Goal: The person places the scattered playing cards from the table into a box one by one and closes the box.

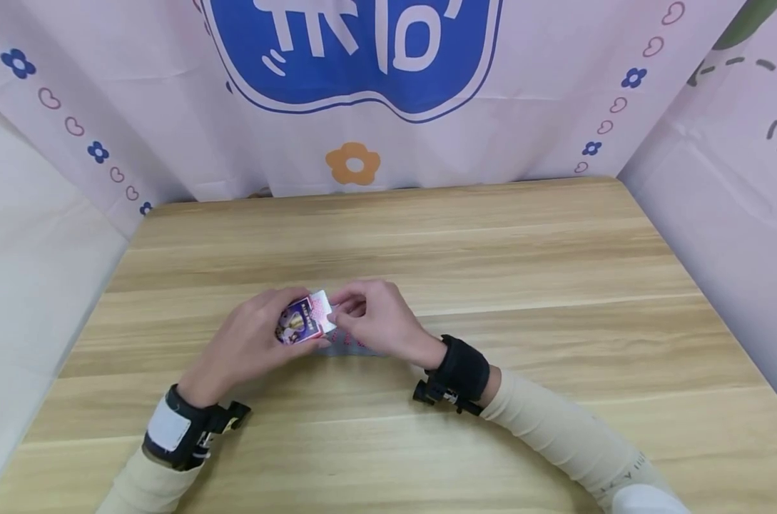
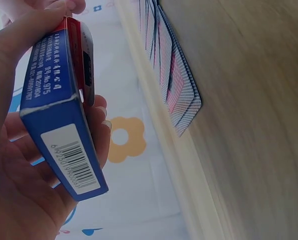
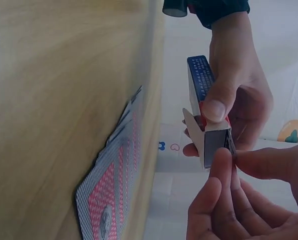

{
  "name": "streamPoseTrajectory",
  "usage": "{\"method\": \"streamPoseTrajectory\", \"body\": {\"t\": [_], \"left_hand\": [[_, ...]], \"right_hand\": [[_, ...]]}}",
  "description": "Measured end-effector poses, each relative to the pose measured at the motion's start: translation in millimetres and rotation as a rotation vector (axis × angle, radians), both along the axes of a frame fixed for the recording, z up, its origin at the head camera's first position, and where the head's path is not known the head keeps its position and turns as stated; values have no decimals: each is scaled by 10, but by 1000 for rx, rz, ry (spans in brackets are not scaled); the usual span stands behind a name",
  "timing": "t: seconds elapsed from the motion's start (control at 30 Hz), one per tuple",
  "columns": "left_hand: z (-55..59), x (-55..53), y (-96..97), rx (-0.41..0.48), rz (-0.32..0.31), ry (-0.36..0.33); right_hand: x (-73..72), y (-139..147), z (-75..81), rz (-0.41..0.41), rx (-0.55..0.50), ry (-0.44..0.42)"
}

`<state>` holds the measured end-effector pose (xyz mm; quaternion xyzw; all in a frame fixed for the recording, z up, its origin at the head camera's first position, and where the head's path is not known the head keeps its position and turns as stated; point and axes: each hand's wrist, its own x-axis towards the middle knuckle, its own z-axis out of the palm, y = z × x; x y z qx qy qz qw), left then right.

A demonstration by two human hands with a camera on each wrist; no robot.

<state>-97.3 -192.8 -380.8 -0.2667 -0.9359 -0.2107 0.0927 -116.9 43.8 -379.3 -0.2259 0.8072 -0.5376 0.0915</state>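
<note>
The box (image 2: 59, 114) looks glossy cardboard, the tabletop (image 1: 362, 442) smooth, grained wood

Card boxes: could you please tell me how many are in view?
1: the card box, held in the left hand, with the right hand at its open end. All three views show this one.

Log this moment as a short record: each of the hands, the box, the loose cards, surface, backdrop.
Left hand: the left hand holds the card box
Right hand: the right hand pinches at the box's open end; whether flap or card is unclear
Box: mainly blue and red, barcode on one end
Loose cards: overlapping patterned cards, partly hidden by the right hand in the head view
Surface: wood-grain table
Backdrop: printed curtain
</note>
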Motion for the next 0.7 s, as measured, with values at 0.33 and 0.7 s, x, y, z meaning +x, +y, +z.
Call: {"method": "streamPoseTrajectory", "body": {"t": [0.33,0.7], "left_hand": [[-14,-7,13,-2,-3,3],[-39,-6,15,5,-21,50]], "right_hand": [[49,-73,-22,34,-8,-37],[106,-110,-44,87,35,53]]}}
